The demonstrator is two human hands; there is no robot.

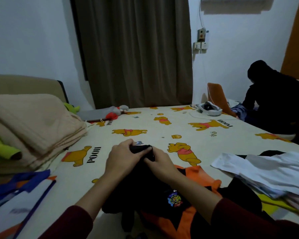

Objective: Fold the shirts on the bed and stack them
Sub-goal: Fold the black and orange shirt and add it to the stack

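Both hands are pinching the same dark bunch of cloth at mid-bed. The left hand [123, 155] is curling its fingers over the top edge of the black and orange shirt [164, 192]; the right hand [160, 163] is gripping the same gathered edge just beside it, thumb against the fabric. So each grip is clamped on the shirt, the two hands touching or nearly so.

The shirt is trailing from the hands back toward the person, black panel uppermost, orange panels and a round badge showing lower down. It is lying rumpled on the bed [145, 121], not yet squared or folded, as far as can be judged.

To the right, a loose heap of white garments [266, 171] is lying spread and crumpled, with something black under its far edge; these look unfolded. To the left, a white and blue shirt [19, 195] is lying flatter near the bed's edge; whether it is a finished fold I cannot tell. Judgement: the task is at an early stage, one shirt in hand, several left, no clear stack.

Further out: a beige blanket [34, 125] folded at the left, a green plush toy [2, 149] beside it, a dark curtain [135, 49] behind, another person [273, 100] seated at the far right.
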